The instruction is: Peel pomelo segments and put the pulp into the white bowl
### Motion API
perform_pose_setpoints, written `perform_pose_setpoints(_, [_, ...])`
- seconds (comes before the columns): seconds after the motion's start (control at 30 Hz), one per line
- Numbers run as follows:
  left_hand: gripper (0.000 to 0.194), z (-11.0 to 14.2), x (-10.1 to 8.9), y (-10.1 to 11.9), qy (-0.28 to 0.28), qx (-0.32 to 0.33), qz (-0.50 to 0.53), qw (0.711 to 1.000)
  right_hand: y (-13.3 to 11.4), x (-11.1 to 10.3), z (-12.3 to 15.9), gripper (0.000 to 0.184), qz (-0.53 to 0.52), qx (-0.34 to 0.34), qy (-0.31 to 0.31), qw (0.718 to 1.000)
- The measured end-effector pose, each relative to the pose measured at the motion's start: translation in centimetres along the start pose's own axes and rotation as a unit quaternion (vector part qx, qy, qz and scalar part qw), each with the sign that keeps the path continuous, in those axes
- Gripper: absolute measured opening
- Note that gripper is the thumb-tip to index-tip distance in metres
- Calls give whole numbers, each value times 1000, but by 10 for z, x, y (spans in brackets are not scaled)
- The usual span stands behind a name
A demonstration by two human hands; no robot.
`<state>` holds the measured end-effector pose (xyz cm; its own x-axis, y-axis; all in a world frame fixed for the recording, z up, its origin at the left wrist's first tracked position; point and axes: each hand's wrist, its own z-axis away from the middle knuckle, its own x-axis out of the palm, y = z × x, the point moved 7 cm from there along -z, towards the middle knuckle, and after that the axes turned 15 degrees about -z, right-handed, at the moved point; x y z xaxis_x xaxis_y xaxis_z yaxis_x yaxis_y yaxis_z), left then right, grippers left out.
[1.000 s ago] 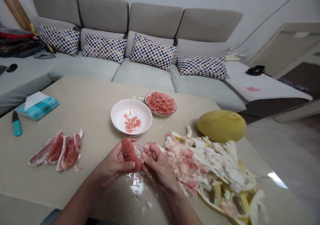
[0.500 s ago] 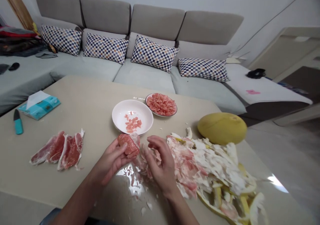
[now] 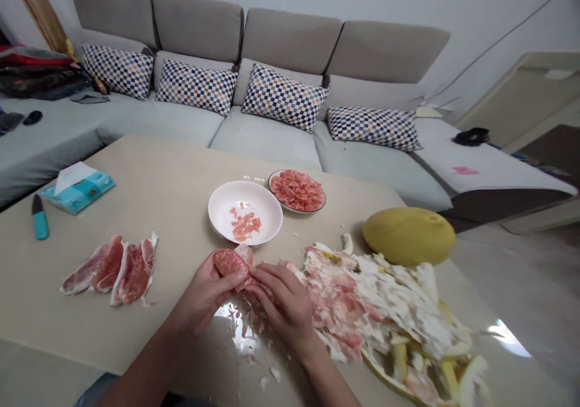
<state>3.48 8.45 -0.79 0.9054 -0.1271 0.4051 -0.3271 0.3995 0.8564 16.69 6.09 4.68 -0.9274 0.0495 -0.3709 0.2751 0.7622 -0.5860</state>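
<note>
Lower centre of frame, just below the white bowl, left hand grips a red fruit segment, right hand pinching its right end; step judged as stripping pale membrane, next move likely calling for a light, steady pull that leaves the segment whole.
</note>
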Motion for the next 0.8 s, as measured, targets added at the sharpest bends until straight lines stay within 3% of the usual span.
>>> perform_pose_setpoints(0.23, [31,0,0,-7,-12,-7,18,1000,-2,3,4,31,60,-40,-18,997])
perform_pose_setpoints(0.37, [32,-1,-1,-8,1,-9,13,1000,7,7,7,30,71,4,-67,995])
perform_pose_setpoints(0.5, [21,-2,2,-4,-17,-6,46,999,2,1,7,32,23,-19,-8,1000])
perform_pose_setpoints(0.63, [44,1,2,0,-16,-5,0,1000,20,-5,7,13,-93,151,63,982])
perform_pose_setpoints(0.7, [51,2,2,2,-23,8,-51,998,32,-4,11,8,-163,260,87,948])
perform_pose_setpoints(0.8, [43,0,0,2,-24,31,-122,992,43,0,18,20,-258,378,115,882])
